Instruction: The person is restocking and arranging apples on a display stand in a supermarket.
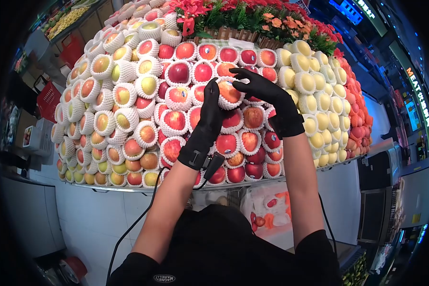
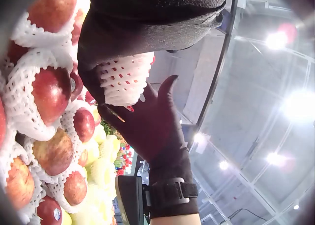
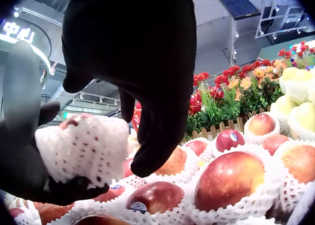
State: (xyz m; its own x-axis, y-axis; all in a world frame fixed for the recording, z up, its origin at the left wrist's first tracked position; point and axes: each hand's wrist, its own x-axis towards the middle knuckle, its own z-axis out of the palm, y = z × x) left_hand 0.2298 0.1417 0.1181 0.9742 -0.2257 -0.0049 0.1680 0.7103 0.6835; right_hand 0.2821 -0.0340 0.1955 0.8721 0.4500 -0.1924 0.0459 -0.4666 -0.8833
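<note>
Both hands wear black gloves. My left hand point(image 1: 209, 112) holds a red-yellow apple point(image 1: 230, 91) in a white foam net, above the heap of netted apples point(image 1: 174, 121). The right wrist view shows its fingers point(image 3: 74, 189) under the net, which wraps most of the apple. Just to the right of the apple is my right hand point(image 1: 267, 90), its fingers loosely bent and apart. In the right wrist view those fingers hang down beside the apple with a gap between. From the left wrist, the right hand point(image 2: 155, 124) appears behind the net with its thumb spread.
Yellow-green fruit in nets point(image 1: 307, 83) is stacked on the right, beside orange-netted fruit point(image 1: 357, 109). Paler netted apples point(image 1: 121, 95) fill the left. Artificial flowers point(image 1: 252, 19) and a small wooden fence point(image 1: 219, 33) line the back. The stand's metal edge point(image 1: 114, 189) runs along the front.
</note>
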